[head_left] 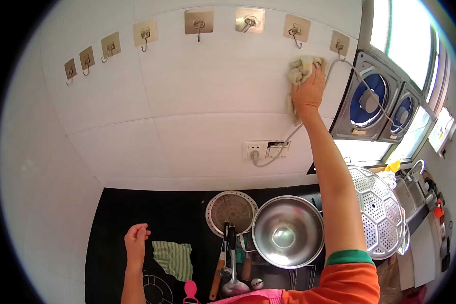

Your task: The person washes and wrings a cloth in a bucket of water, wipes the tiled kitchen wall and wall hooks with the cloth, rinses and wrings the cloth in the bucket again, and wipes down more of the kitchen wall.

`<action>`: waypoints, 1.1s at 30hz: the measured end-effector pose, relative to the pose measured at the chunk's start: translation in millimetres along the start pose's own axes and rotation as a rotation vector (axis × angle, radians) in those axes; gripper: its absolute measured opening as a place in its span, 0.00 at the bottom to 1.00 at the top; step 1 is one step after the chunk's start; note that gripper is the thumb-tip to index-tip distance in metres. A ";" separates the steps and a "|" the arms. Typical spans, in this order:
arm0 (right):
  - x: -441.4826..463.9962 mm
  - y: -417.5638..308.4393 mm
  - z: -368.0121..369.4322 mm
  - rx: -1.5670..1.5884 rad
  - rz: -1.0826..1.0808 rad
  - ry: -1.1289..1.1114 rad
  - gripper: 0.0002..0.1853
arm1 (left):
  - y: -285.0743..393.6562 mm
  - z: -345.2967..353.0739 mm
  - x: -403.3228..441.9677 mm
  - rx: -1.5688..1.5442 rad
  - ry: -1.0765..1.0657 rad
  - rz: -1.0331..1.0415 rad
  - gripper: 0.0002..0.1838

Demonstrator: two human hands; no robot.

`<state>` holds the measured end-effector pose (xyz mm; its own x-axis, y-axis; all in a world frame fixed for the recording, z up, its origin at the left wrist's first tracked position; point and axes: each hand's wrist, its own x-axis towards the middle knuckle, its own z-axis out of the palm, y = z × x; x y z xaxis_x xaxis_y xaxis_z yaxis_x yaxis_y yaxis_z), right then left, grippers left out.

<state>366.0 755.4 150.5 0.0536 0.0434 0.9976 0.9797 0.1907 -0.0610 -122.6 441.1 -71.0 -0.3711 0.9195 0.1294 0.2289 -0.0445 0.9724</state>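
Note:
My right hand (309,93) presses a crumpled beige cloth (300,71) against the white tiled wall, just below the row of hooks. Part of the cloth hangs down under the hand. My left hand (136,240) hovers above the black counter (121,207) with its fingers curled; whether anything is between them is too small to tell. Beside it on the counter lies a green striped cloth (175,259), not touched by the hand. A grey cable (294,133) runs from the wall socket (255,150) up behind my right forearm.
Several hooks (199,23) line the upper wall. A steel bowl (288,231), a perforated round plate (231,212), a ladle (235,288) and a large perforated tray (377,213) are on the counter. Fans (370,101) sit in the window at right, above a sink (409,195).

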 end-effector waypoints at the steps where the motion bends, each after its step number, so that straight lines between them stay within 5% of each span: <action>1: -0.2 -6.8 2.0 0.006 0.047 0.037 0.34 | -1.4 -1.2 -2.4 -0.015 0.022 -0.021 0.08; 5: 11.2 -84.5 -1.4 0.294 0.317 -0.082 0.34 | 1.0 18.5 -5.1 -0.058 -0.039 -0.019 0.08; 6: -1.2 -98.7 17.2 0.140 0.000 0.017 0.34 | 3.3 26.1 -3.0 -0.057 -0.068 -0.007 0.08; 9: -30.2 -151.3 22.3 0.443 -0.499 -0.140 0.27 | 16.3 53.8 5.1 -0.069 -0.139 0.144 0.08; 12: -24.3 -143.0 29.3 0.265 -0.704 -0.104 0.23 | 29.5 58.1 6.1 0.008 -0.178 0.327 0.06; 16: -21.6 -66.7 33.3 0.167 -0.357 -0.073 0.34 | 13.8 21.8 -0.6 0.216 -0.090 0.380 0.05; 19: -18.9 -17.3 10.8 0.083 -0.056 -0.051 0.37 | -14.4 -26.3 -15.2 0.167 0.047 0.172 0.06; 22: -21.1 -27.0 18.7 -0.060 0.097 0.185 0.35 | -19.0 -46.2 -25.6 0.114 0.201 -0.029 0.08; 25: -8.2 -97.4 22.7 0.155 0.087 0.153 0.33 | -14.1 -33.7 -19.7 0.027 0.213 -0.057 0.08; 28: -8.8 -175.4 42.4 0.337 -0.290 -0.028 0.33 | -7.1 -0.3 -7.2 -0.036 0.128 -0.009 0.08; 30: -26.2 -222.9 74.5 0.432 -0.543 0.108 0.32 | 2.5 27.5 0.4 -0.127 0.073 0.012 0.08; 33: -56.4 -272.0 81.2 0.527 -0.857 -0.010 0.23 | 13.3 58.8 5.3 -0.211 -0.028 0.083 0.08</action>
<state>80.8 780.6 108.3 -0.6334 -0.3036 0.7118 0.4771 0.5710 0.6681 -68.7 468.3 -68.8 -0.3327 0.9197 0.2085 0.0636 -0.1987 0.9780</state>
